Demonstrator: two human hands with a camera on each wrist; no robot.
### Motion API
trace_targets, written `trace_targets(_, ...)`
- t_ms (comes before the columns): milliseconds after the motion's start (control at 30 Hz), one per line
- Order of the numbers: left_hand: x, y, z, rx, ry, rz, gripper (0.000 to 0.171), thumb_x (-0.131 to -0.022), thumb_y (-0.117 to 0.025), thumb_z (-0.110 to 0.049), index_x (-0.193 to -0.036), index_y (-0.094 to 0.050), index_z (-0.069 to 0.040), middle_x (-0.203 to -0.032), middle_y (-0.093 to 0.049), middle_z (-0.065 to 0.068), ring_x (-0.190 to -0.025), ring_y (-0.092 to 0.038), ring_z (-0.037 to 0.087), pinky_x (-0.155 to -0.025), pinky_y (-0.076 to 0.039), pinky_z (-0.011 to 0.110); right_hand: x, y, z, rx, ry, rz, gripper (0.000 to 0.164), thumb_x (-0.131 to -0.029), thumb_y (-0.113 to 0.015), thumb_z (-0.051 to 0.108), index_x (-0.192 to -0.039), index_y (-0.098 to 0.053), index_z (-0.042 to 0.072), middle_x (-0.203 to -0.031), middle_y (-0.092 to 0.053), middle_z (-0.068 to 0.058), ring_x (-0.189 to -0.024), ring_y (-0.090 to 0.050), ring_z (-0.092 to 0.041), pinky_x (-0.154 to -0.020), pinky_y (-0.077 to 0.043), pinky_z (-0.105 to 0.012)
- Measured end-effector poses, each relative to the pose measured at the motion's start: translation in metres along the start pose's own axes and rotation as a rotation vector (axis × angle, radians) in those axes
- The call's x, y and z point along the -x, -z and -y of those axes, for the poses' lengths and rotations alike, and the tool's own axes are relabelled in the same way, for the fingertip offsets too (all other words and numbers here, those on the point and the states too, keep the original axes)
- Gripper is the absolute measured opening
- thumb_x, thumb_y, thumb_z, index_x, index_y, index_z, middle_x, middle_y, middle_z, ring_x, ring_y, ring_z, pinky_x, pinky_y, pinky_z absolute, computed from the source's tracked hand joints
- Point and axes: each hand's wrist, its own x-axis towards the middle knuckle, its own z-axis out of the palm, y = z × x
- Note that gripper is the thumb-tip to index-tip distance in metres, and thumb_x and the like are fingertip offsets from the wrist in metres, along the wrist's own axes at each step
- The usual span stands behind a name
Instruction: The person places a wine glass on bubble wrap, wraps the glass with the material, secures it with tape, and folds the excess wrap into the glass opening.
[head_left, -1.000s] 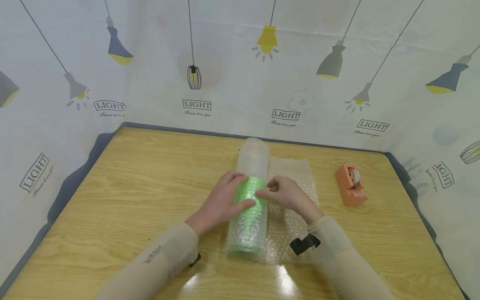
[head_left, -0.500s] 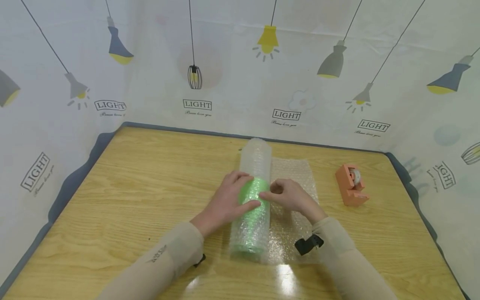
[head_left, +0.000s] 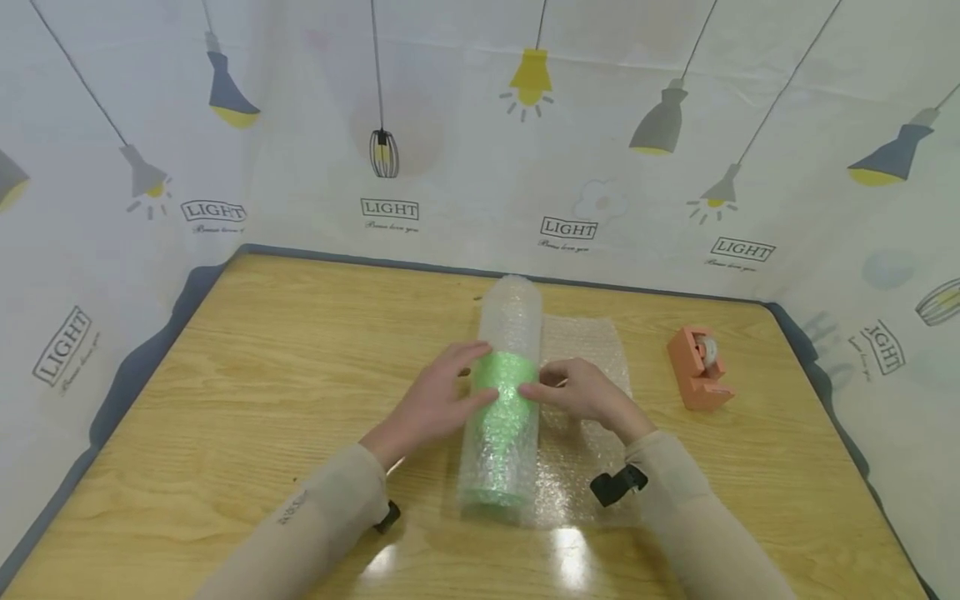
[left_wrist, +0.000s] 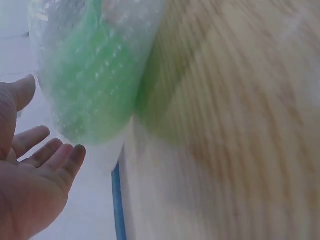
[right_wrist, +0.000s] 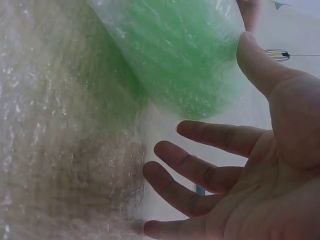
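A roll of bubble wrap (head_left: pixel 498 450) with something green (head_left: pixel 510 375) showing through its middle lies lengthwise on the wooden table (head_left: pixel 322 333). My left hand (head_left: pixel 431 400) is at its left side, fingers spread loosely and thumb tip overlapping the green part in the head view. In the left wrist view, that hand's fingers (left_wrist: pixel 55 152) stand just off the wrap. My right hand (head_left: pixel 588 392) touches the roll's right side with its thumb (right_wrist: pixel 252 57). Its other fingers extend loosely below the roll, over the unrolled bubble wrap sheet (head_left: pixel 585 483).
An orange tape dispenser (head_left: pixel 697 371) with a roll of clear tape stands to the right of the sheet. A white backdrop (head_left: pixel 465 100) printed with lamps rises behind the table and along both sides.
The roll and both hands shifted slightly right at first. Since then my left hand has drawn back a little to the left, while my right thumb stays on the roll.
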Motion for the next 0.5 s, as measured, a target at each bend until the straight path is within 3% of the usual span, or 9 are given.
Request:
trace_targets(167,0.006,0.007,0.012,0.018,0.019,0.018,0.060,-0.101,-0.068,-0.030,-0.154,-0.047,-0.014,-0.161,-0.042,0.008,-0.133,-0.055,0.033,-0.109,-0.050,0.051,-0.002,-0.004,0.006,0.009,0.025,0.000,0.058,-0.097,-0.066,0.055,-0.124,-0.072,0.003,-0.121,-0.073,-0.015,-0.114,-0.066,-0.034,-0.095,-0.057,-0.052)
trace_targets(400,0.013,0.016,0.012,-0.027,-0.015,0.005,0.062,-0.099,-0.069,-0.029,-0.154,-0.047,-0.010,-0.160,-0.043,0.012,-0.133,-0.055,0.036,-0.110,-0.049,0.053,-0.005,-0.011,0.015,0.017,0.030,0.018,0.060,-0.098,-0.065,0.053,-0.130,-0.069,0.003,-0.124,-0.072,-0.016,-0.116,-0.065,-0.035,-0.098,-0.055,-0.055)
trace_targets(500,0.015,0.018,0.012,-0.049,-0.025,-0.006,0.063,-0.099,-0.070,-0.030,-0.153,-0.048,-0.008,-0.159,-0.044,0.013,-0.135,-0.054,0.036,-0.110,-0.048,0.053,-0.007,-0.013,0.019,-0.003,0.021,0.047,0.057,-0.099,-0.064,0.051,-0.130,-0.069,0.003,-0.124,-0.072,-0.015,-0.107,-0.069,-0.032,-0.094,-0.057,-0.053)
